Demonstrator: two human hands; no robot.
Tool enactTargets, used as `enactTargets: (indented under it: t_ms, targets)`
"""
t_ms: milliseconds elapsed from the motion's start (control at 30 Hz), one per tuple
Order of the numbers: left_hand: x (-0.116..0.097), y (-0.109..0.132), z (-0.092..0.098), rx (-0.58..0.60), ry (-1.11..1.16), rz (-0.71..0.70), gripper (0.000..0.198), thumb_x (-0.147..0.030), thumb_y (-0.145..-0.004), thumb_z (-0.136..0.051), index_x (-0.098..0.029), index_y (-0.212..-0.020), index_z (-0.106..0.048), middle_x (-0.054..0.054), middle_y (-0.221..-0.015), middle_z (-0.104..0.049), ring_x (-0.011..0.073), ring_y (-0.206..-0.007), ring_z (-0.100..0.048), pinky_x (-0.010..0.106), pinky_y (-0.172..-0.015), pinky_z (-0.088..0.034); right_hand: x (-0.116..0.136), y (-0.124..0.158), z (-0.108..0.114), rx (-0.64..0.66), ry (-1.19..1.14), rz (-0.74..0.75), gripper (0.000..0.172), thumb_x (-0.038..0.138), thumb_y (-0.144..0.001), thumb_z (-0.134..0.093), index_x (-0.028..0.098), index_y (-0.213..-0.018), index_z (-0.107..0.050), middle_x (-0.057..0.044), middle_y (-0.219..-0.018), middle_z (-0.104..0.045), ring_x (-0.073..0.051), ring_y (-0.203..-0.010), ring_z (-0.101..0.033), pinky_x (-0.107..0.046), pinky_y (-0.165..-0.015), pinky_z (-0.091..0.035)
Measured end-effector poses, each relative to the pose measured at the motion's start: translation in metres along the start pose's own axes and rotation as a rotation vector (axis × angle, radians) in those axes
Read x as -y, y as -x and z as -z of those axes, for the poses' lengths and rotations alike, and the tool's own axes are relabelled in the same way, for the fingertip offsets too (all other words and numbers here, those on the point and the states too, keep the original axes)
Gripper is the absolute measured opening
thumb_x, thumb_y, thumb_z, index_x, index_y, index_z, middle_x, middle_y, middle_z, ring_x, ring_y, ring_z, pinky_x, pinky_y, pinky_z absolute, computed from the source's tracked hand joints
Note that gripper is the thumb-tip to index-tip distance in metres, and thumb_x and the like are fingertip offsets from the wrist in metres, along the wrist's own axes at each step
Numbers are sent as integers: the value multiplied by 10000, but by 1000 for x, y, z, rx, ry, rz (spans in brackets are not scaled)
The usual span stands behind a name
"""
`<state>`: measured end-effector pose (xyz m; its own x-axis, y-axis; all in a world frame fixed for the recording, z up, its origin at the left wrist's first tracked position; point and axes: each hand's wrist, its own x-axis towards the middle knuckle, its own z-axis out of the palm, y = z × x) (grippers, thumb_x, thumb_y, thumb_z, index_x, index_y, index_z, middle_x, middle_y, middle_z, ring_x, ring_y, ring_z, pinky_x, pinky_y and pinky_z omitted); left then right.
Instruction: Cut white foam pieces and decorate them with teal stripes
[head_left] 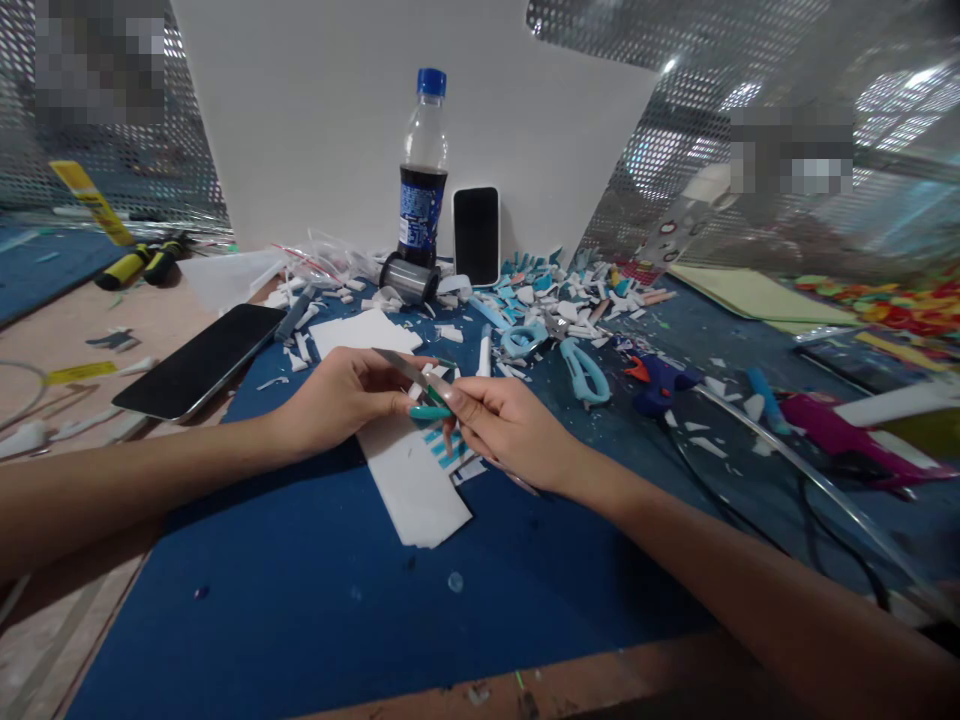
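Near edge of blue mat point(300, 620): both arms come in over it. L hand point(337, 395) + R hand point(510, 425) meet at mat middle, fingertips touching. Both pinch thin grey strip point(409, 368). Strip's long way runs far-left to near-right, L hand on far end, R hand on near end. Small teal bit point(429, 411) just under strip; which hand holds it, can't tell. White sheet point(420, 500) flat under hands. Farther out: scissors point(585, 370) to R, black phone point(199, 360) at L edge, cola bottle point(421, 170) at far edge.
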<state>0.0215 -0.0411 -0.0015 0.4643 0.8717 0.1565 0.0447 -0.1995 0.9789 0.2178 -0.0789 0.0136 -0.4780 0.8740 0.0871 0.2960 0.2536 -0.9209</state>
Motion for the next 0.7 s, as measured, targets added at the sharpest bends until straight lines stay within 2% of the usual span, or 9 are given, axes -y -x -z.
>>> enactTargets:
  t_ms: [267, 467, 567, 700]
  targets:
    - [-3, 0, 1, -49, 20, 2, 312, -181, -644, -772, -148, -949, -713, 47, -880, -754, 195, -840, -704, 307, -800, -582, 1, 0, 1, -27, -6, -20, 397, 395, -959, -436, 153, -657, -529, 94, -382, -326, -40, -333, -291, -200, -373, -237]
    - [-4, 0, -1, -53, 43, 33, 236, -175, -613, -786, -132, -836, -721, 61, -917, -752, 198, -885, -698, 279, -824, -575, -3, -1, 1, 2, -9, -24, 393, 408, -952, -446, 157, -660, -526, 91, -380, -351, -44, -324, -314, -207, -386, -271]
    - [-3, -1, -1, -40, 21, 34, 227, -206, -606, -796, -126, -807, -729, 67, -935, -751, 213, -895, -697, 303, -835, -578, -4, -1, 1, 8, 4, -26, 404, 430, -940, -465, 155, -651, -530, 87, -385, -358, -47, -343, -319, -209, -405, -280]
    - [-1, -1, 0, 2, 13, 31, 301, -199, -601, -800, -151, -892, -741, 52, -864, -758, 211, -814, -709, 331, -792, -596, -3, -1, 1, 26, 37, -4, 437, 466, -932, -464, 153, -634, -530, 78, -401, -356, -48, -366, -305, -209, -404, -250]
